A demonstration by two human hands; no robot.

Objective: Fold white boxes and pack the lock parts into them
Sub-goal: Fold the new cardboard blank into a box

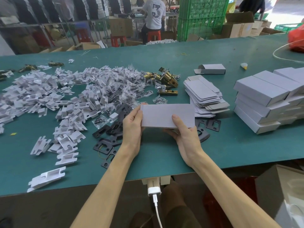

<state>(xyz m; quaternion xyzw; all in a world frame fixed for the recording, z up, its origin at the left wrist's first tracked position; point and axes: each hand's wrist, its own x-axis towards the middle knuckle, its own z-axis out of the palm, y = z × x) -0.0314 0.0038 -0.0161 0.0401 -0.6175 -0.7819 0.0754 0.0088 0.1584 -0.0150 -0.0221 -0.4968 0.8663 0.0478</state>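
Two bare forearms reach out over the wide green tabletop (164, 155), and from my remote seat I see both hands meeting on one white box (167, 115), held level just above it. The left hand (131, 125) has its grip closed on the box's left end, thumb lying on the top face and fingers curled beneath. The right hand (186, 131) has its grip pinched on the near right edge, thumb flat on top, fingers tucked under. I cannot tell what the box contains. Across the left of the tabletop spreads a big heap of white plastic inserts (49, 96), running into a pile of small clear bags (125, 83) of dark hardware. At the right edge stands a stack of folded white boxes (263, 99), all closed, so their contents are hidden from me. Between that stack and the hands sits a slumping pile of flat box blanks (204, 94). Behind it a single folded box (212, 69) lies on its side with an end flap open; I cannot see inside. Brass latches (167, 78) lie beyond the held box, and black strike plates (107, 145) lie scattered under and beside the hands.
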